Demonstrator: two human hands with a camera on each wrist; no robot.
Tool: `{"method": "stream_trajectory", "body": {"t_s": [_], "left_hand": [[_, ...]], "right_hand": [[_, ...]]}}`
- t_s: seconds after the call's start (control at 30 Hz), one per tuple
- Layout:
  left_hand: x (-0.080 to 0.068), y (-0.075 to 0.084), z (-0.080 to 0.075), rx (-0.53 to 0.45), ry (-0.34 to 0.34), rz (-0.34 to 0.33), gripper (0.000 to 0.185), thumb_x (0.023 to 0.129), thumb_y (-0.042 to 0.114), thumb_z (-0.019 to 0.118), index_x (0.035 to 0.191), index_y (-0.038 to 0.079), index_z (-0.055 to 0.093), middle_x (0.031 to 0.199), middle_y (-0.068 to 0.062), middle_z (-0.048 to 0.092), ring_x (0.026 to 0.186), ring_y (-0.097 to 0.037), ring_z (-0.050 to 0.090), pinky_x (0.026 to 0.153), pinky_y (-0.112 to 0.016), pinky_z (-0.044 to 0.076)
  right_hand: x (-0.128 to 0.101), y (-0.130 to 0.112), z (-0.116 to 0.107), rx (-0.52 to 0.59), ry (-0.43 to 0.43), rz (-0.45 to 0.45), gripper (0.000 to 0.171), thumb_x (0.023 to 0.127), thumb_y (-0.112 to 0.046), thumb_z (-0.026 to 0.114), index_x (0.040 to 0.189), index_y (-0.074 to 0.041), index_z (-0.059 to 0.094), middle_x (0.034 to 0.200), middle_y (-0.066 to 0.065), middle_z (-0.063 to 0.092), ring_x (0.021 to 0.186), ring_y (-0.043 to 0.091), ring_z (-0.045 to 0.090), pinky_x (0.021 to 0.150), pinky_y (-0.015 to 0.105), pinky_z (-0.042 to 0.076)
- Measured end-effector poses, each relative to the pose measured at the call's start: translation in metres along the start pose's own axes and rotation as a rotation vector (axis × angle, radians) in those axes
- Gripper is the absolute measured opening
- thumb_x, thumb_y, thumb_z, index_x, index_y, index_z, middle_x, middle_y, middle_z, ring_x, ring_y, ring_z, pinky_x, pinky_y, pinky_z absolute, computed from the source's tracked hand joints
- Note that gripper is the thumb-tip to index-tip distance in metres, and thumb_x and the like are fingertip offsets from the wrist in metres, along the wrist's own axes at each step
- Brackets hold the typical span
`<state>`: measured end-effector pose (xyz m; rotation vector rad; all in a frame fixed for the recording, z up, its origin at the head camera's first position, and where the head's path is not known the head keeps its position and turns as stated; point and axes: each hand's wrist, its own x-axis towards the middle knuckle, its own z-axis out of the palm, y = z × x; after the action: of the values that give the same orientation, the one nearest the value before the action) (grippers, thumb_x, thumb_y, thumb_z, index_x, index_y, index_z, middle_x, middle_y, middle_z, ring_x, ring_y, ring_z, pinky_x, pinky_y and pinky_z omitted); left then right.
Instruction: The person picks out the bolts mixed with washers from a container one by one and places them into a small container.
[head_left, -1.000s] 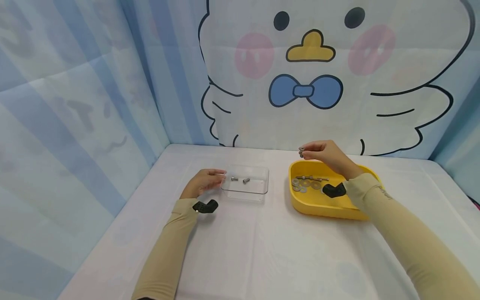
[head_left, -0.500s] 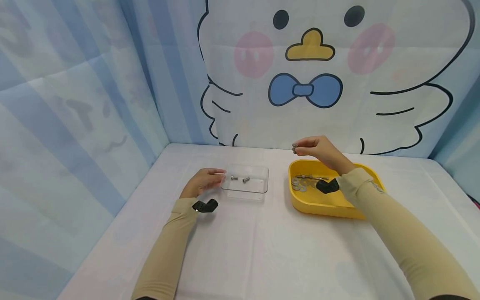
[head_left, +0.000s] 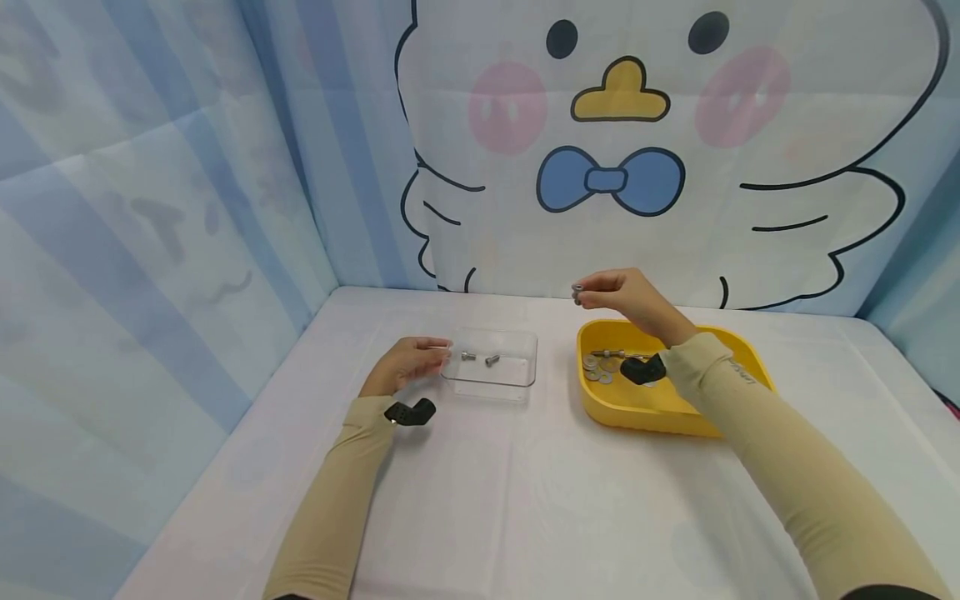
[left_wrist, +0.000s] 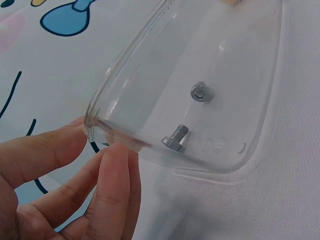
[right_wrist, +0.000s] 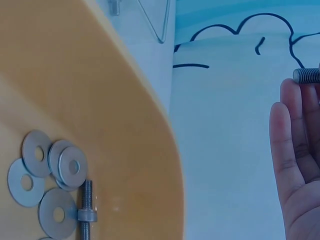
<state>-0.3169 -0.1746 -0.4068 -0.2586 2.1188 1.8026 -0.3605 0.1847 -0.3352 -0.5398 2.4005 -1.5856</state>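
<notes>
My left hand (head_left: 405, 365) pinches the left edge of a clear plastic box (head_left: 531, 358). In the left wrist view, the thumb and fingers lie on either side of the box's wall. Two socket-head screws lie inside: one screw (left_wrist: 176, 138) is near the held end, and another screw (left_wrist: 199, 92) is farther in. Above the back of a yellow tray (head_left: 652, 421), my right hand (head_left: 630, 298) pinches a small screw (head_left: 577, 293). Its threaded end shows at the right wrist view's edge; the rest is cut off.
Several flat washers (right_wrist: 57, 212) and screws, one a long-threaded screw (right_wrist: 87, 215), lie in the yellow tray's left part. The tray stands right of the box on a white-covered table (head_left: 465, 500). A printed curtain (head_left: 510, 233) stands behind the table's back edge.
My right hand has moved left and slightly up with the screw, from above the tray's back left corner toward the box. The left hand and the box stay where they were.
</notes>
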Motion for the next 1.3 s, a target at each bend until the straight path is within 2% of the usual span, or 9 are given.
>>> {"method": "stream_trajectory", "body": {"t_s": [0.27,0.53,0.97,1.3], "left_hand": [[0.0,-0.001,0.0,-0.01,-0.007,0.012,0.039,0.091,0.005,0.06,0.129,-0.002,0.054,0.097,-0.001,0.061,0.071,-0.005,0.058,0.063,-0.014,0.051],[-0.001,0.0,-0.001,0.007,-0.001,0.015,0.041,0.09,0.007,0.062,0.129,-0.001,0.054,0.103,-0.003,0.061,0.074,-0.005,0.058,0.065,-0.014,0.051],[-0.001,0.0,0.0,0.002,-0.003,0.018,0.041,0.09,0.007,0.062,0.129,-0.001,0.054,0.101,-0.002,0.061,0.073,-0.005,0.058,0.065,-0.014,0.051],[-0.002,0.0,0.0,0.009,-0.009,0.027,0.041,0.09,0.008,0.061,0.129,-0.001,0.054,0.101,-0.002,0.061,0.073,-0.005,0.058,0.065,-0.014,0.051]], "right_hand": [[0.004,-0.007,0.007,0.023,-0.019,0.004,0.044,0.091,-0.023,0.063,0.124,0.006,0.056,0.093,-0.013,0.067,0.09,0.006,0.063,0.089,0.017,0.05],[0.008,-0.013,0.016,0.032,-0.022,-0.002,0.044,0.091,-0.021,0.063,0.124,0.007,0.055,0.092,-0.012,0.067,0.089,0.007,0.064,0.086,0.015,0.05],[0.017,-0.014,0.026,0.042,-0.032,-0.006,0.042,0.09,-0.02,0.064,0.123,0.005,0.057,0.094,-0.009,0.067,0.091,0.009,0.064,0.091,0.02,0.05],[0.02,-0.016,0.034,0.075,-0.045,-0.016,0.04,0.091,-0.017,0.062,0.123,0.006,0.056,0.094,-0.009,0.067,0.088,0.007,0.064,0.087,0.018,0.052]]}}
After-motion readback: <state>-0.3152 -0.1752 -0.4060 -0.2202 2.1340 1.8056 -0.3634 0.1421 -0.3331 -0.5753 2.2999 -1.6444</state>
